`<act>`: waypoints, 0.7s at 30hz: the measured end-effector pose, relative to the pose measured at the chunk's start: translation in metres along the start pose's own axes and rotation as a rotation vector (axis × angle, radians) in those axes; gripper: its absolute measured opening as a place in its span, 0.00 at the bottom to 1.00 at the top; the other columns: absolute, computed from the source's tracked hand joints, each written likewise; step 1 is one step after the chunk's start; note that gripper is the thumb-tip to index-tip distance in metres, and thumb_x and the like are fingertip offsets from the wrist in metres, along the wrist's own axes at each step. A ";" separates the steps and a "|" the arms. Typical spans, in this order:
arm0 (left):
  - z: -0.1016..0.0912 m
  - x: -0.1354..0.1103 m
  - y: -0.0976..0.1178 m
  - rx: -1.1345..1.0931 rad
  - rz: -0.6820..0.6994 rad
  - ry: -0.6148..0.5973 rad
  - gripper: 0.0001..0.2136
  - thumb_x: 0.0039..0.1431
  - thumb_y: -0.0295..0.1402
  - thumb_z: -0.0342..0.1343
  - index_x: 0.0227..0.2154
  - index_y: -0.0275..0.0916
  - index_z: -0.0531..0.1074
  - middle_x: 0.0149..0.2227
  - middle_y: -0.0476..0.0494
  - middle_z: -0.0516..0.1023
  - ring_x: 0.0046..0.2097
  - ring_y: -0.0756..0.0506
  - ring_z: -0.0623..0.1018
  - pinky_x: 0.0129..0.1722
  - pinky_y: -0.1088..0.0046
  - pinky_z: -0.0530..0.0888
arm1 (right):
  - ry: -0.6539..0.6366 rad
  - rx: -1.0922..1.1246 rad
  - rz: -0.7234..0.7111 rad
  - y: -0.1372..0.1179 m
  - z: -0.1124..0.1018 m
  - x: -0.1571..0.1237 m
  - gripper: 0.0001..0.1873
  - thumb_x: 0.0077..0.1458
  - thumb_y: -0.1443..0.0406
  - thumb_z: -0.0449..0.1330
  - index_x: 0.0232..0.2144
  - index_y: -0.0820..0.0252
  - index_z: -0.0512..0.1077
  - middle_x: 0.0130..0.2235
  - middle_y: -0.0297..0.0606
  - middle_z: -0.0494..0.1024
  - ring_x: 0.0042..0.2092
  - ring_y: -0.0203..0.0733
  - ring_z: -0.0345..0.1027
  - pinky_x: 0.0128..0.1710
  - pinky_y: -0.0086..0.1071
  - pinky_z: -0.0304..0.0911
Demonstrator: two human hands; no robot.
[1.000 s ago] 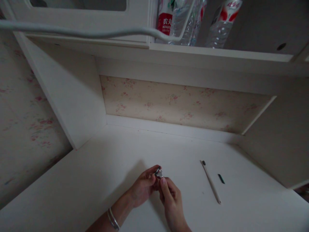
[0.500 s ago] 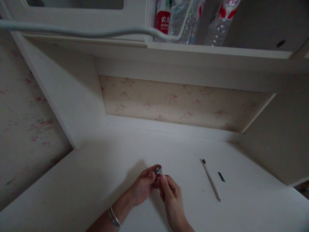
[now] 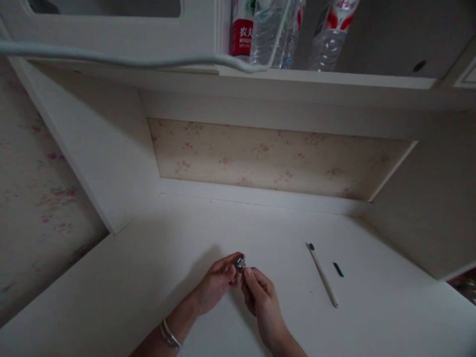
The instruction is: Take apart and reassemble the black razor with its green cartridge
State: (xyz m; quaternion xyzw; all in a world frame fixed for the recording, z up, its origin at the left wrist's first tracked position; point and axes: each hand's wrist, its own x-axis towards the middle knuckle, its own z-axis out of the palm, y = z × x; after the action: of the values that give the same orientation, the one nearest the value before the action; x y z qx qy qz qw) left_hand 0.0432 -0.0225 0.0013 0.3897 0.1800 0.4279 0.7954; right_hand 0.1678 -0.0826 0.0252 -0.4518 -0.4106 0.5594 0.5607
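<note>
A small shiny silver object with a dark part [image 3: 241, 263] sits between my two hands, just above the white desk. The fingers and thumb of my left hand [image 3: 216, 283] pinch its dark side. Against its lower right edge, my right hand [image 3: 263, 297] is closed, thumb pressed on the curled index finger. Much of the object is covered by fingers, so its kind is unclear. Right of the hands lies a slim pale stick with a dark tip [image 3: 324, 278], and beside that a short dark green strip [image 3: 338, 269].
The white desk [image 3: 178, 223] has a side panel [image 3: 104, 148] on the left and another [image 3: 420, 208] on the right. Plastic bottles [image 3: 327, 42] stand on the shelf above. A pale bent tube [image 3: 148, 62] crosses in front of the cabinet.
My hands have drawn slightly apart around the small silver object, showing a little more of it. The whole view has shifted a bit; the stick and strip lie as before.
</note>
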 end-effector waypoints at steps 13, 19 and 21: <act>0.004 -0.006 0.036 0.502 0.079 -0.184 0.18 0.51 0.45 0.60 0.36 0.33 0.75 0.31 0.45 0.65 0.35 0.47 0.63 0.33 0.75 0.58 | -0.185 0.037 0.158 -0.008 -0.013 0.000 0.25 0.53 0.46 0.57 0.22 0.60 0.63 0.15 0.23 0.55 0.15 0.26 0.39 0.13 0.24 0.32; 0.003 -0.005 0.034 0.518 0.063 -0.174 0.17 0.51 0.43 0.60 0.37 0.33 0.75 0.32 0.45 0.65 0.35 0.47 0.64 0.33 0.75 0.58 | -0.215 0.009 0.177 -0.012 -0.015 0.001 0.25 0.52 0.44 0.57 0.22 0.60 0.62 0.16 0.23 0.55 0.15 0.26 0.39 0.13 0.24 0.32; 0.003 -0.006 0.035 0.518 0.055 -0.174 0.16 0.52 0.42 0.60 0.39 0.34 0.76 0.33 0.45 0.66 0.36 0.47 0.65 0.34 0.75 0.59 | -0.190 -0.012 0.166 -0.013 -0.015 0.001 0.25 0.52 0.44 0.57 0.22 0.60 0.62 0.15 0.23 0.55 0.15 0.27 0.39 0.13 0.24 0.33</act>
State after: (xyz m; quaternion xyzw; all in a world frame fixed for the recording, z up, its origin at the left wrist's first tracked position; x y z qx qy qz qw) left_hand 0.0229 -0.0170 0.0297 0.6204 0.2037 0.3539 0.6696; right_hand 0.1853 -0.0815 0.0335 -0.4326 -0.4265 0.6415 0.4684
